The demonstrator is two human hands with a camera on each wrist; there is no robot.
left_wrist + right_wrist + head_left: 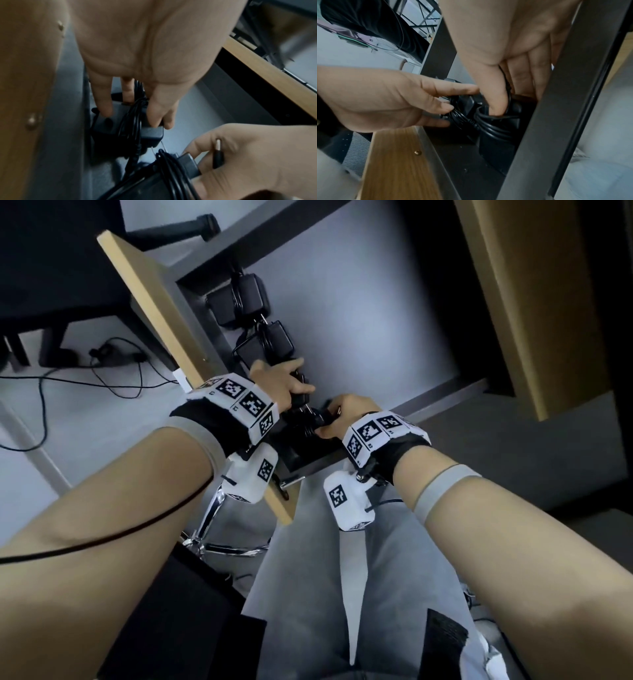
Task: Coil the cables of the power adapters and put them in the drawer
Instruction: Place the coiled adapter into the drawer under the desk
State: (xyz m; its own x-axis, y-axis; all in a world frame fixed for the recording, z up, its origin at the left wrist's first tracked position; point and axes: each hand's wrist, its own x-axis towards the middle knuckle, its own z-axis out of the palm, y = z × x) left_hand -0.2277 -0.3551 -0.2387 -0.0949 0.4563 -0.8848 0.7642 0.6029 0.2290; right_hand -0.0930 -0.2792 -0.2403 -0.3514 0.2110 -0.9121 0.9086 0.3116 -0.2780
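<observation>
An open drawer (359,313) with a grey floor and a wood-edged front is seen from above, and everything is placed against it. Along its left wall a row of black adapters (239,299) is laid, each wrapped in its own cable, running from the far end toward the near end.

At the near end of the drawer both hands are held inside. The left hand (277,378) is lowered onto an adapter (126,129) that lies against the left wall: the fingers (102,97) are set on its wall-side edge and the thumb on the opposite edge, so the block and the cable (132,121) coiled round it are pinched between them. Two metal prongs are shown projecting from its near face.

Just nearer, in the near corner of the drawer, a second adapter (498,129) is gripped by the right hand (346,414). The thumb (491,97) is pressed down on the coiled turns, the fingers are curled behind the block, and a barrel plug (217,157) is tucked against the palm.
</observation>
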